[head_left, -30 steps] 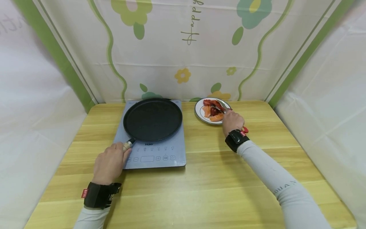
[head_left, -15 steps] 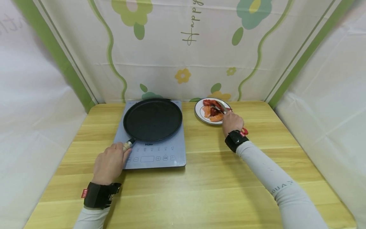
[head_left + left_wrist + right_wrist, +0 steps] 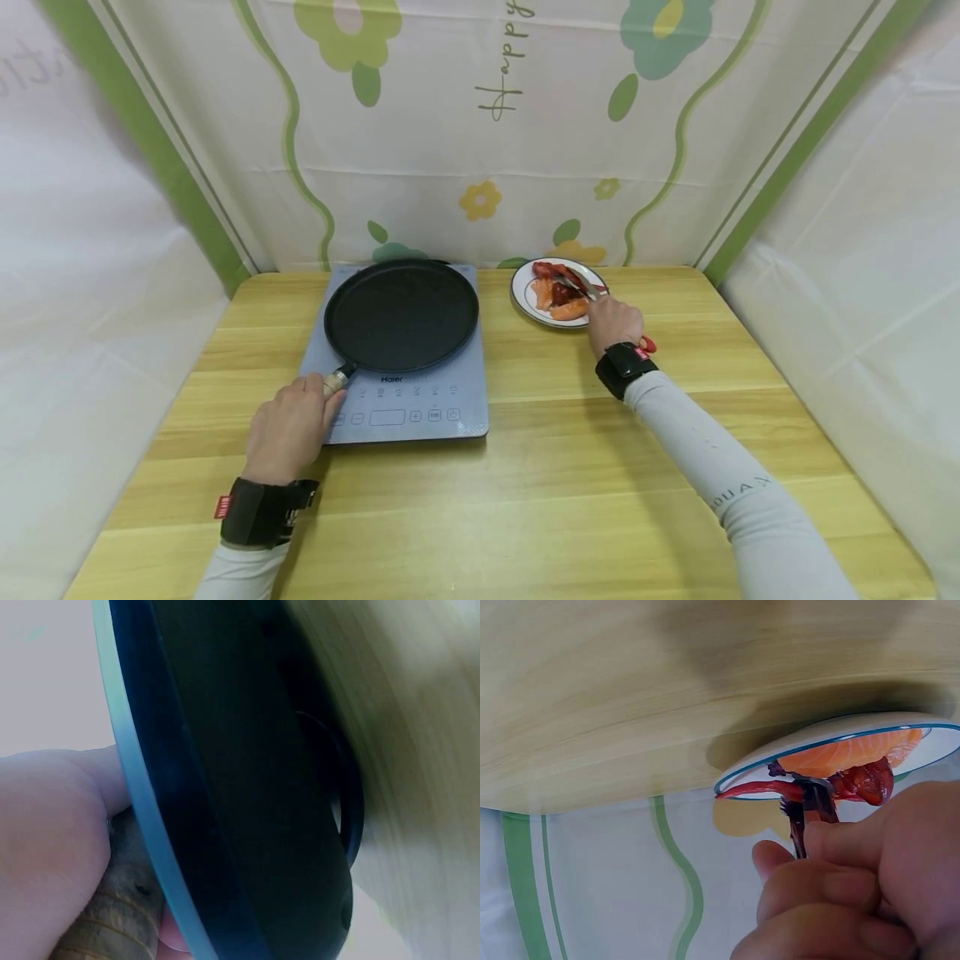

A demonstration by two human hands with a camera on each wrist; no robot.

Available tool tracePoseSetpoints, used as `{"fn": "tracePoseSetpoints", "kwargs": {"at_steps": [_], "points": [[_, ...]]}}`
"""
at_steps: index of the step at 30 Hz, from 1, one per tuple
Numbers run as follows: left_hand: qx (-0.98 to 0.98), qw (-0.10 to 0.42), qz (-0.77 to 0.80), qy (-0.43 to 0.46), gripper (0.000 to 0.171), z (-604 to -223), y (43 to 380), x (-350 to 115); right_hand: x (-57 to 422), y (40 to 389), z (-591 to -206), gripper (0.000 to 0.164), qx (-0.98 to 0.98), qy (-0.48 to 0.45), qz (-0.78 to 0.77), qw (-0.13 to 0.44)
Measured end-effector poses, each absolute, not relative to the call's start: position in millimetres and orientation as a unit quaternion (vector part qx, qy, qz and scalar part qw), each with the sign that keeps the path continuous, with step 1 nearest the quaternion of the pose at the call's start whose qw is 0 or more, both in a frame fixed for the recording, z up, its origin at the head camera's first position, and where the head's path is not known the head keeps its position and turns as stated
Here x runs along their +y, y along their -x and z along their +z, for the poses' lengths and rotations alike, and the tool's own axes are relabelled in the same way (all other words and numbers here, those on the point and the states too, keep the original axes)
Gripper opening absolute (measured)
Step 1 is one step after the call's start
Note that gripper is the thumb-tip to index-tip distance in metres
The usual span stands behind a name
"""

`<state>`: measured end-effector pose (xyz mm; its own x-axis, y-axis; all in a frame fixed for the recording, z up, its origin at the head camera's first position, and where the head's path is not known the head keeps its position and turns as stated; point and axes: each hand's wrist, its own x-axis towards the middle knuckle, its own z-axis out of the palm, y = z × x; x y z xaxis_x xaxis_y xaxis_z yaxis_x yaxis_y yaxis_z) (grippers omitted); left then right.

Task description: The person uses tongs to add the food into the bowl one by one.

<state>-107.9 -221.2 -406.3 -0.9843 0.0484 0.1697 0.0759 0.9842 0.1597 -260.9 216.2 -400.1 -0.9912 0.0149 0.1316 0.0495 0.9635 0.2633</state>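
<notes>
My left hand (image 3: 288, 429) grips the wooden handle (image 3: 335, 383) of a flat black round pan (image 3: 401, 315), which sits on the induction cooktop. My right hand (image 3: 613, 325) holds metal tongs (image 3: 592, 287) with a red end (image 3: 647, 343) sticking out behind the hand. The tongs' tips are over the white plate (image 3: 524, 302), at a dark red glossy food piece (image 3: 866, 782); whether they pinch it is unclear. On the plate lie orange salmon slices (image 3: 570, 309) and more red food (image 3: 546, 269). In the right wrist view, a thin red strip (image 3: 757, 790) sticks out past the rim.
The grey Haier induction cooktop (image 3: 405, 427) stands left of centre on the wooden table (image 3: 540, 500). A white floral curtain (image 3: 427, 142) hangs directly behind the plate and cooktop. White cloth sides (image 3: 90, 317) enclose the table at left and right.
My right hand and the tongs have shifted very slightly right and toward me. The left hand, pan and plate have stayed in place.
</notes>
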Motion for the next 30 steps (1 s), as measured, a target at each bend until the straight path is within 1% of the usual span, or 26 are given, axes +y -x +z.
{"fn": "tracePoseSetpoints", "kwargs": {"at_steps": [8, 19, 30], "points": [[-0.993, 0.079, -0.081, 0.03, 0.038, -406.6, 106.4, -221.9, 220.3, 258.7, -400.3, 0.023, -0.991, 0.011, -0.123, 0.048], [-0.993, 0.081, -0.081, 0.028, 0.037, -405.6, 106.4, -221.2, 226.1, 258.7, -402.3, 0.023, -0.993, 0.001, -0.113, 0.047], [-0.992, 0.091, -0.084, 0.03, 0.036, -403.3, 105.3, -220.3, 228.8, 262.6, -400.7, 0.022, -0.994, 0.005, -0.111, 0.016]]}}
